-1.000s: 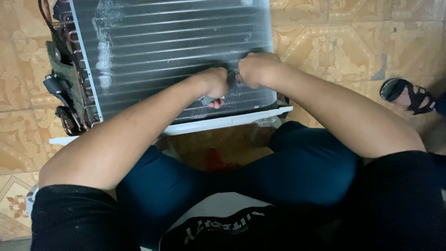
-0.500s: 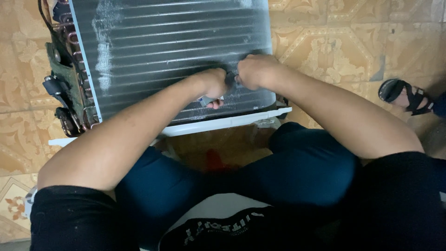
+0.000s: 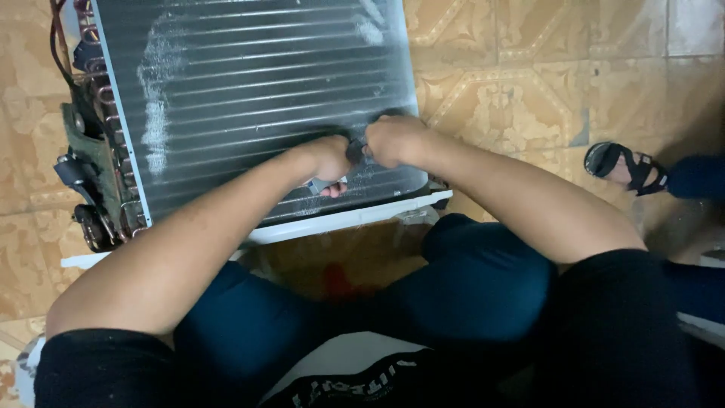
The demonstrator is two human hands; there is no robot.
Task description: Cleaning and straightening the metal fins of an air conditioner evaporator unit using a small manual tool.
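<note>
Head view: left hand [image 3: 326, 157] and right hand [image 3: 391, 140], both curled shut, pinch a small dark tool [image 3: 355, 149] against the finned coil [image 3: 257, 98], which lies on the tiled floor [image 3: 529, 68]. No shift since the earlier frame. Sandalled foot [image 3: 623, 166] at right.

Patterned tan tile floor [image 3: 529, 83], finned coil unit [image 3: 257, 98], sandalled foot [image 3: 623, 166]

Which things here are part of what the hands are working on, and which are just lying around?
In the job:
- finned coil, lying flat on the floor
- left hand and right hand, fists together on the coil's near edge
- small dark thing gripped between them, too hidden to identify

Just about:
- tubing and wires at the coil's end
- another person's sandalled foot
- tiled floor
</note>
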